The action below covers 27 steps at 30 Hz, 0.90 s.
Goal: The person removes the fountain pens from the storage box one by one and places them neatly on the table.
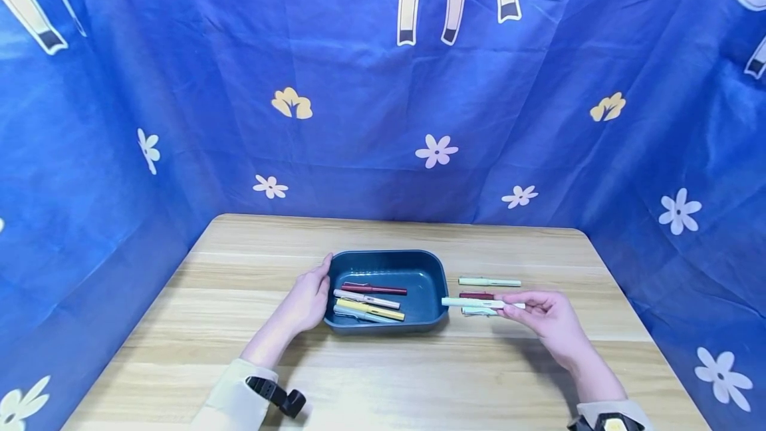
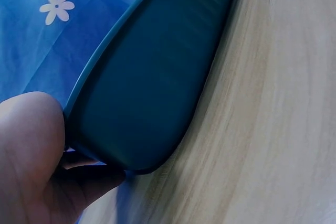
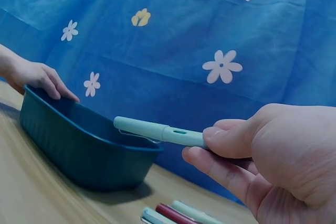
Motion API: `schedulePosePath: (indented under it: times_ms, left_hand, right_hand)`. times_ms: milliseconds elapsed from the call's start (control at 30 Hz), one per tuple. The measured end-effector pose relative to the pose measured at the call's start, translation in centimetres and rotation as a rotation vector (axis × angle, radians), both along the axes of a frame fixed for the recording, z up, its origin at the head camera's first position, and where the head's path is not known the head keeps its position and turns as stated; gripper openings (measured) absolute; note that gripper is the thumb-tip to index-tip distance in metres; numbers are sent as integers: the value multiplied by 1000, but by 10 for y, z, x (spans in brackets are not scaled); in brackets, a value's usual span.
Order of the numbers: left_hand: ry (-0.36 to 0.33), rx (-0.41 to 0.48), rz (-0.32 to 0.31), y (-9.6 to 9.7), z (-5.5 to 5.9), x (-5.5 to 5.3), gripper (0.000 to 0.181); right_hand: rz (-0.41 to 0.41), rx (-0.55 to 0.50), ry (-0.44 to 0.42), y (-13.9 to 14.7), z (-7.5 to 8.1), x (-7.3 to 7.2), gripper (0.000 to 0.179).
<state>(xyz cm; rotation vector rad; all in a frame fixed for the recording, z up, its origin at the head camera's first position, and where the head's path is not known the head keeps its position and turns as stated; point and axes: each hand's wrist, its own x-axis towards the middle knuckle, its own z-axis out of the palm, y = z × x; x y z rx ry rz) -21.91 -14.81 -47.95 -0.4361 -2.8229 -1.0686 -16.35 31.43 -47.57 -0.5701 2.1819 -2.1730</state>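
A dark teal plastic box (image 1: 426, 294) stands on the table, with my left hand (image 1: 308, 298) gripping its left end at the rim. Inside the box lie a dark red pen (image 1: 377, 289), a pale pink pen (image 1: 366, 299), a yellow pen (image 1: 371, 309) and a light blue pen (image 1: 362, 314). Between thumb and fingers, my right hand (image 1: 553, 328) pinches a mint-green pen (image 3: 152, 129) by one end. The pen's clipped, capped end points left, overlapping the box's right rim in the head view. Seen from the left wrist, the box's outer wall (image 2: 142, 82) fills the middle.
Right of the box, a pale green pen (image 1: 489, 282), another dark red pen (image 3: 176, 213) and a light mint-blue pen (image 1: 479, 312) lie on the wooden table (image 1: 383, 378), under and behind the held pen. A blue patterned curtain (image 1: 359, 151) surrounds the table's back and sides.
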Motion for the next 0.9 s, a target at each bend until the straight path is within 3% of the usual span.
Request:
schedulePosePath:
  times_ms: [333,567,800,900]
  left_hand:
    - [4,-28,-20,-3,2,0,52]
    - [-5,-39,-32,-3,3,-1,51]
    - [7,-40,-36,-1,6,-1,51]
    - [6,-37,-33,-1,6,0,51]
  right_hand:
    - [-100,129,-13,18,-12,7,24]
    - [-25,61,-8,31,-25,10,26]
    - [-122,146,-96,41,-37,12,26]
    - [-124,144,-122,43,-41,13,28]
